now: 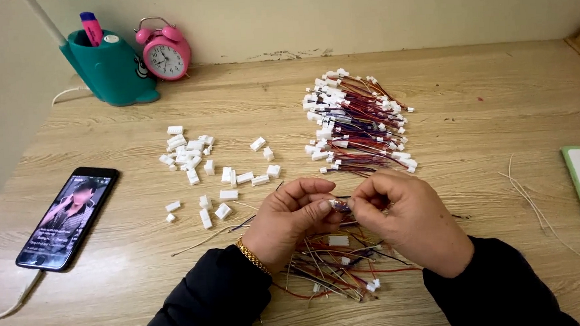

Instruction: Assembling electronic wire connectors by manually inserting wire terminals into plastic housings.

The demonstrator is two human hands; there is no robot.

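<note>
Low in the frame's centre, your left hand [289, 216] and right hand [405, 216] meet, both pinching a small white connector with its wires [337, 205]. Loose wires [335, 266] lie beneath; white connector housings [201, 164] are scattered left, and finished wire harnesses [357, 120] are piled above.

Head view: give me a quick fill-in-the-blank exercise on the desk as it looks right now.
1. The left hand and right hand pinch a small white plastic connector between their ____.
2. The round pink alarm clock stands beside the ____ plastic pen holder.
3. The black smartphone lies on the ____ side of the wooden desk.
4. The left wrist wears a ____ bracelet.

Missing words: fingertips; teal; left; gold
</note>
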